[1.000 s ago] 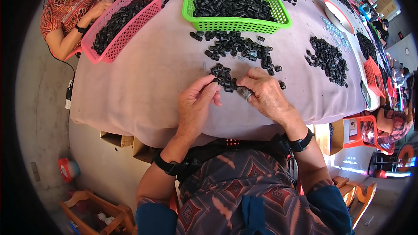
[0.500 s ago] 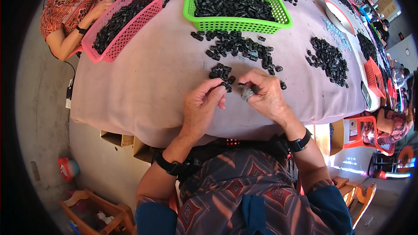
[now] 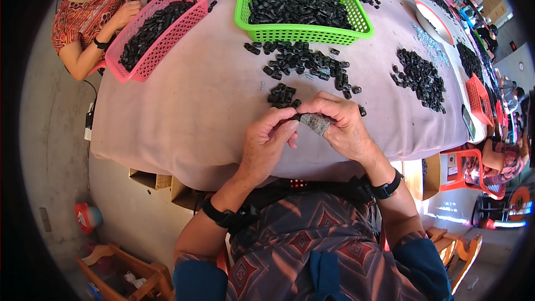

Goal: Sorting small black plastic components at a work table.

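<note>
My left hand point(image 3: 268, 140) is closed, thumb and forefinger pinching a small black plastic part, mostly hidden by the fingertips. Right against it, my right hand point(image 3: 348, 128) is closed around a grey, speckled, cloth-like piece point(image 3: 316, 123), whose exact kind I cannot make out. The fingertips of both hands meet at the black part. Just beyond them lies a small cluster of black plastic parts point(image 3: 282, 95). Farther off, a looser pile of similar parts point(image 3: 304, 58) has small silvery springs mixed in.
A green basket point(image 3: 304, 36) and a pink basket point(image 3: 159, 53), both full of black parts, stand on the cloth-covered table point(image 3: 184, 117). At the right are another black heap point(image 3: 421, 78), scattered springs point(image 3: 429, 42) and a white bowl point(image 3: 434, 22). A person point(image 3: 92, 17) sits at the far left.
My hands have come together; they were apart half a second ago. My right hand has turned, bringing the grey piece up against the black part in my left fingers.
</note>
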Demonstrator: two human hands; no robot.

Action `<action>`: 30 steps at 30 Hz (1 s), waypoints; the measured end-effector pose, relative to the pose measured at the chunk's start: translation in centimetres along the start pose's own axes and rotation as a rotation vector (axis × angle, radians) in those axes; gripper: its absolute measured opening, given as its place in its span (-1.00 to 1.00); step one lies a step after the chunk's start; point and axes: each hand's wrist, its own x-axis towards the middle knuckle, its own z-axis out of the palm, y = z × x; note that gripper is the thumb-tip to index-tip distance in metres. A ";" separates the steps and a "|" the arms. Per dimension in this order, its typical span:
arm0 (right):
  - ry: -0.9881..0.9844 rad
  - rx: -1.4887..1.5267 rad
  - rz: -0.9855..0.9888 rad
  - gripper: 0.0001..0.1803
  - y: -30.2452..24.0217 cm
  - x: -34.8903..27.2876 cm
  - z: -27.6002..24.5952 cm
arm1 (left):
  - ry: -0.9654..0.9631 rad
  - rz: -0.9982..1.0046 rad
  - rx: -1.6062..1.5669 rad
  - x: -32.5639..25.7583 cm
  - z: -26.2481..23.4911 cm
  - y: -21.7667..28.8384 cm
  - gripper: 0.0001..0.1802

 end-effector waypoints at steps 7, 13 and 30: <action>0.027 -0.099 -0.016 -0.64 -0.9 0.1 0.4 | 0.011 0.007 0.004 0.0 -0.1 -0.3 -0.79; 0.036 -0.149 -0.021 -0.62 -1.1 0.0 0.5 | -0.002 0.090 0.134 -0.1 0.2 -0.1 -0.82; -0.181 -0.162 0.006 -0.84 -0.6 0.2 -1.2 | -0.095 0.056 0.356 -0.6 0.1 0.5 -0.82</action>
